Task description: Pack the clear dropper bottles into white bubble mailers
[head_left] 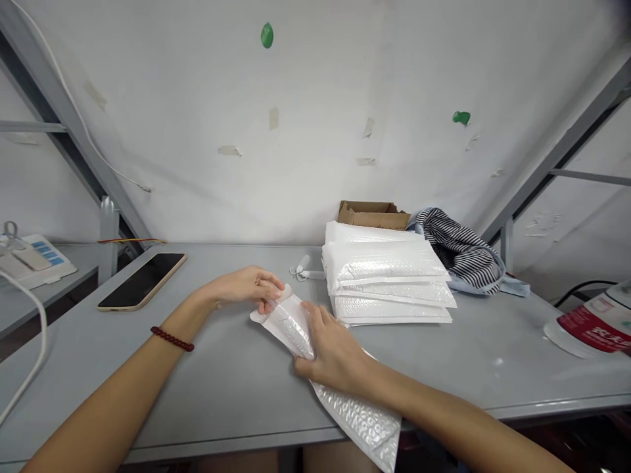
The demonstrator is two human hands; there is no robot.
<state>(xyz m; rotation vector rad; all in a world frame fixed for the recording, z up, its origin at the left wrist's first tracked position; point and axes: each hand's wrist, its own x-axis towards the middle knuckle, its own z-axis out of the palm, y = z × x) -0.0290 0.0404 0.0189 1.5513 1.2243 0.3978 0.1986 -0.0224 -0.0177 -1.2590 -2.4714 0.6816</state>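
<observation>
A white bubble mailer [362, 417] lies slantwise over the table's front edge, its lower end hanging past it. My right hand [332, 351] grips it around the middle, fingers wrapped over the top. At its far end, my left hand [259, 287] has its fingers curled and pinched on the flap, with a red beaded bracelet on that wrist. What the mailer contains, if anything, is hidden. To the right of my hands rests a stack of several similar white bubble mailers [389, 263].
On the grey table [221, 387] are a phone [142, 281] at left and small white items with a cord [308, 270] beside the stack. Behind it sit a cardboard box [372, 215] and striped cloth [456, 253]. A red-labelled plastic bottle [594, 322] lies at far right.
</observation>
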